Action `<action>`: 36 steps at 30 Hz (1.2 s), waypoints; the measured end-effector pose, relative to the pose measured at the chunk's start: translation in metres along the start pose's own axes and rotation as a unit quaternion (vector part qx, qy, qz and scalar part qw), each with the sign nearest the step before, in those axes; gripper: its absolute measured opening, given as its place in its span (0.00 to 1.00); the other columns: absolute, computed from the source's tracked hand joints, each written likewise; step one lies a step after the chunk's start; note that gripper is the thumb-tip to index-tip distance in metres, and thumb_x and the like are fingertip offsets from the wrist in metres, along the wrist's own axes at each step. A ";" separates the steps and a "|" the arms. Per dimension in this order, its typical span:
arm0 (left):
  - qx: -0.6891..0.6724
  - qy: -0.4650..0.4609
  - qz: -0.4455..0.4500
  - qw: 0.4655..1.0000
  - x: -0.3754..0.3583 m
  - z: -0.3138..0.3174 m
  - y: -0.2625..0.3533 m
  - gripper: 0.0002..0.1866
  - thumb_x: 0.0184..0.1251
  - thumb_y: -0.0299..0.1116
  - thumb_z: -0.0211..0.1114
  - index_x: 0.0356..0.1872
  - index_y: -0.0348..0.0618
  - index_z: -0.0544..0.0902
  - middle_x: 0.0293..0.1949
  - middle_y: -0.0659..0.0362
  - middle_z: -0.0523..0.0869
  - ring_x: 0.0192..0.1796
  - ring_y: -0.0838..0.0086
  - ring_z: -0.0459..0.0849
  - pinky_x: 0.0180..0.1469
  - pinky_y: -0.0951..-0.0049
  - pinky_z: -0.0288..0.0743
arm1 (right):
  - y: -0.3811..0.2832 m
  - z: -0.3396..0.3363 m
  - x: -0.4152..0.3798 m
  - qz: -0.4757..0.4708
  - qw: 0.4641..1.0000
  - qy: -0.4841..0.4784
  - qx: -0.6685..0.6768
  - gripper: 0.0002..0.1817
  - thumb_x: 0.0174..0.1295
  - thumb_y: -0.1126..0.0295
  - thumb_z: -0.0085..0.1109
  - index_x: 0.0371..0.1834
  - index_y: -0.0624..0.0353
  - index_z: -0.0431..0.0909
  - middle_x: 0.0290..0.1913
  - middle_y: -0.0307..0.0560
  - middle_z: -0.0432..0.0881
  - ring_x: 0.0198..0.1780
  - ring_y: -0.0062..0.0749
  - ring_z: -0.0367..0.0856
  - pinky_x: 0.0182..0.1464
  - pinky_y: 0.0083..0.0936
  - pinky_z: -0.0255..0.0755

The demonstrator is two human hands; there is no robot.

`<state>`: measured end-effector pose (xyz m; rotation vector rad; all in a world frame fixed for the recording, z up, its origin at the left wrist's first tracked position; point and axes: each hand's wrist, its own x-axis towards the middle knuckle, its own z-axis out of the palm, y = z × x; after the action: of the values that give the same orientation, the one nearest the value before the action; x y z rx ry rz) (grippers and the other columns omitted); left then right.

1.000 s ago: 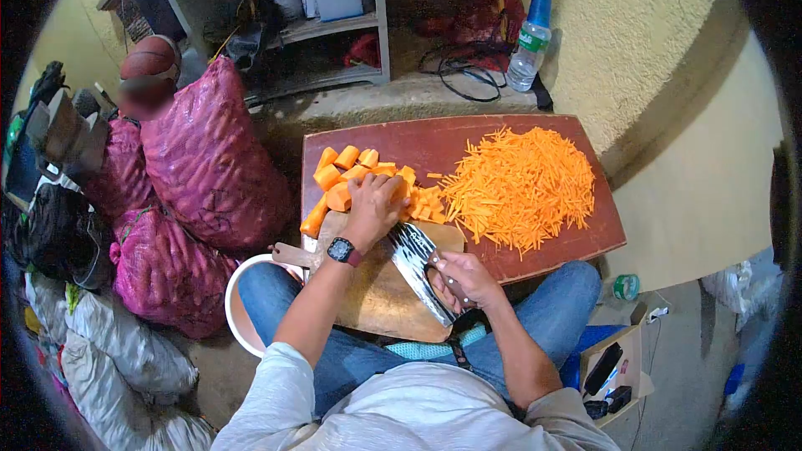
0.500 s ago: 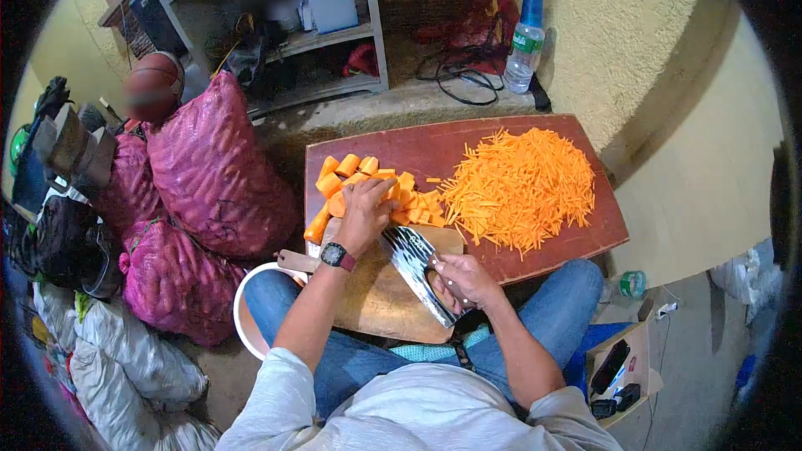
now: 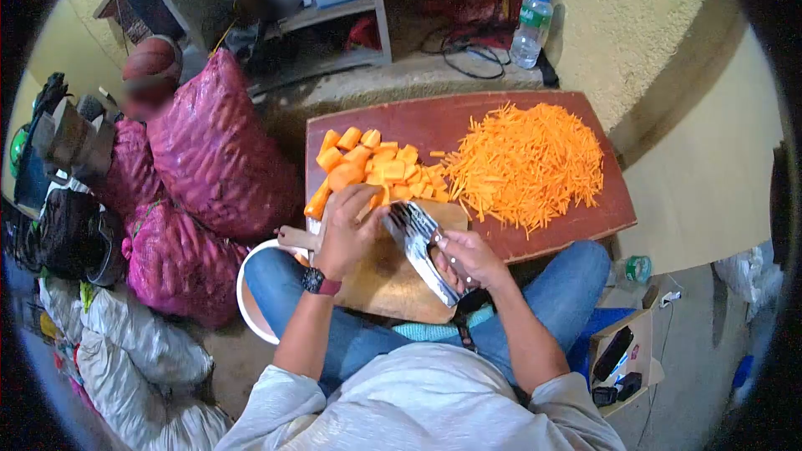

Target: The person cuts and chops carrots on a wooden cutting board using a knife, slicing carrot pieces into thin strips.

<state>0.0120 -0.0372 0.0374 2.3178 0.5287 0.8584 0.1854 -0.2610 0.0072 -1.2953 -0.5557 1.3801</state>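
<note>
A seated person's hands work with a cleaver and chunky carrot pieces on a wooden board.

The right hand (image 3: 468, 257) has its fingers wrapped tight round the handle of a broad, dark-patterned steel cleaver (image 3: 415, 244), whose flat blade lies angled across the smooth, rounded tan wooden chopping board (image 3: 386, 286) on the lap. The left hand (image 3: 349, 230), fingers curled down, presses on thick orange carrot chunks (image 3: 368, 169) heaped at the board's far edge on a dark red-brown wooden tabletop (image 3: 434, 125). Just to the right lies a loose mound of thin orange carrot sticks (image 3: 528, 163). Bulging red mesh sacks (image 3: 213, 146) stand to the left.
</note>
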 end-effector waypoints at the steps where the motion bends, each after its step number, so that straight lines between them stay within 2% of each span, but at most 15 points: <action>1: 0.002 -0.004 -0.011 1.000 -0.016 -0.002 0.006 0.18 0.70 0.31 0.78 0.58 0.36 0.90 0.58 0.44 0.89 0.61 0.48 0.87 0.65 0.56 0.81 | 0.000 0.000 0.000 -0.002 1.000 0.001 0.005 0.16 0.85 0.56 0.54 0.45 0.57 0.80 0.28 0.36 0.83 0.17 0.20 0.80 0.15 0.22 0.74; 2: -0.014 -0.027 -0.017 0.999 -0.031 -0.001 0.015 0.17 0.70 0.31 0.77 0.58 0.37 0.90 0.58 0.44 0.89 0.61 0.48 0.87 0.64 0.56 0.81 | -0.004 -0.002 -0.003 0.012 1.000 -0.009 0.012 0.13 0.84 0.60 0.56 0.56 0.59 0.80 0.31 0.36 0.82 0.19 0.19 0.82 0.17 0.19 0.76; 5: -0.061 -0.061 -0.040 0.995 -0.065 0.007 0.022 0.15 0.69 0.27 0.74 0.55 0.39 0.90 0.59 0.44 0.87 0.60 0.47 0.85 0.64 0.53 0.79 | -0.008 0.000 -0.011 -0.004 1.000 -0.026 -0.011 0.13 0.82 0.63 0.59 0.59 0.60 0.81 0.30 0.35 0.81 0.17 0.15 0.76 0.15 0.16 0.69; 6: 0.017 -0.100 0.016 0.995 -0.070 0.004 0.024 0.16 0.65 0.25 0.74 0.54 0.38 0.90 0.61 0.44 0.86 0.62 0.47 0.85 0.66 0.53 0.79 | -0.019 0.005 -0.021 0.002 0.999 -0.031 -0.013 0.13 0.82 0.63 0.59 0.59 0.60 0.81 0.30 0.35 0.81 0.17 0.15 0.76 0.15 0.16 0.69; 9: 0.088 -0.137 0.060 0.985 -0.084 0.003 0.023 0.19 0.59 0.22 0.73 0.53 0.38 0.89 0.63 0.44 0.83 0.64 0.45 0.82 0.69 0.52 0.77 | -0.034 0.020 -0.041 -0.026 0.990 -0.002 -0.140 0.12 0.81 0.64 0.59 0.54 0.63 0.82 0.27 0.32 0.78 0.22 0.20 0.78 0.26 0.23 0.75; 11: 0.099 -0.111 0.075 0.986 -0.084 0.001 0.028 0.18 0.63 0.26 0.71 0.56 0.41 0.88 0.59 0.44 0.83 0.61 0.47 0.81 0.64 0.51 0.76 | -0.023 0.027 -0.047 -0.168 0.955 0.038 -0.243 0.16 0.81 0.65 0.59 0.58 0.69 0.81 0.29 0.35 0.81 0.29 0.28 0.81 0.35 0.31 0.77; 12: 0.097 -0.110 0.072 0.987 -0.084 0.003 0.031 0.18 0.63 0.26 0.71 0.56 0.41 0.88 0.59 0.44 0.83 0.61 0.47 0.81 0.64 0.51 0.76 | -0.025 0.029 -0.051 -0.161 0.943 0.035 -0.290 0.16 0.79 0.66 0.60 0.59 0.69 0.81 0.30 0.44 0.83 0.33 0.35 0.82 0.39 0.38 0.77; 13: 0.110 -0.109 0.059 0.986 -0.083 0.004 0.034 0.18 0.64 0.27 0.72 0.56 0.40 0.87 0.57 0.45 0.83 0.60 0.48 0.81 0.63 0.52 0.76 | -0.030 0.032 -0.055 -0.159 0.942 0.034 -0.292 0.16 0.79 0.66 0.60 0.59 0.69 0.81 0.30 0.44 0.83 0.33 0.35 0.82 0.39 0.38 0.77; 15: 0.120 -0.108 0.045 0.986 -0.085 0.007 0.036 0.18 0.65 0.28 0.73 0.56 0.38 0.87 0.56 0.45 0.83 0.59 0.48 0.81 0.62 0.52 0.76 | -0.041 0.040 -0.066 -0.058 0.932 0.019 -0.357 0.18 0.79 0.68 0.60 0.65 0.68 0.81 0.36 0.47 0.82 0.40 0.27 0.79 0.46 0.33 0.78; 16: 0.120 -0.100 0.040 0.987 -0.087 0.008 0.036 0.18 0.64 0.28 0.75 0.55 0.36 0.87 0.55 0.45 0.83 0.58 0.48 0.81 0.61 0.52 0.76 | -0.040 0.038 -0.067 -0.066 0.924 -0.004 -0.376 0.17 0.78 0.68 0.61 0.63 0.66 0.81 0.36 0.56 0.82 0.39 0.30 0.80 0.46 0.35 0.78; 19: 0.113 -0.086 0.045 0.989 -0.090 0.006 0.034 0.18 0.64 0.27 0.76 0.53 0.34 0.87 0.54 0.45 0.84 0.57 0.48 0.82 0.60 0.52 0.77 | -0.045 0.050 -0.077 -0.032 0.927 -0.038 -0.373 0.16 0.78 0.68 0.61 0.61 0.67 0.81 0.37 0.60 0.83 0.39 0.32 0.82 0.47 0.35 0.79; 21: 0.106 -0.080 0.053 0.990 -0.094 0.002 0.032 0.17 0.63 0.27 0.76 0.52 0.34 0.87 0.54 0.46 0.84 0.57 0.48 0.82 0.60 0.52 0.77 | -0.034 0.050 -0.078 -0.063 0.925 -0.028 -0.374 0.17 0.78 0.68 0.62 0.63 0.67 0.81 0.38 0.56 0.85 0.40 0.30 0.83 0.47 0.33 0.80; 23: 0.109 -0.086 0.056 0.989 -0.097 0.000 0.030 0.16 0.65 0.28 0.75 0.53 0.36 0.87 0.53 0.48 0.83 0.57 0.51 0.81 0.61 0.52 0.75 | -0.028 0.052 -0.081 -0.092 0.941 0.025 -0.326 0.17 0.77 0.66 0.64 0.61 0.65 0.81 0.31 0.59 0.83 0.33 0.37 0.86 0.39 0.40 0.78; 30: 0.105 -0.083 0.043 0.990 -0.099 -0.004 0.031 0.13 0.63 0.29 0.75 0.48 0.40 0.87 0.53 0.49 0.82 0.57 0.52 0.81 0.61 0.53 0.75 | -0.033 0.049 -0.088 -0.132 0.940 0.066 -0.308 0.17 0.75 0.69 0.66 0.63 0.64 0.82 0.33 0.58 0.84 0.34 0.37 0.86 0.40 0.37 0.79; 36: 0.079 -0.086 0.036 0.993 -0.099 -0.004 0.029 0.13 0.63 0.29 0.76 0.47 0.41 0.87 0.53 0.50 0.83 0.57 0.52 0.80 0.62 0.53 0.75 | -0.066 -0.007 -0.043 -0.121 0.887 0.026 -0.445 0.17 0.71 0.68 0.66 0.59 0.62 0.85 0.38 0.61 0.89 0.36 0.43 0.88 0.45 0.39 0.82</action>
<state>-0.0571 -0.1110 0.0148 2.5398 0.4553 0.6629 0.2083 -0.2840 0.0790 -1.8858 -1.3634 0.8719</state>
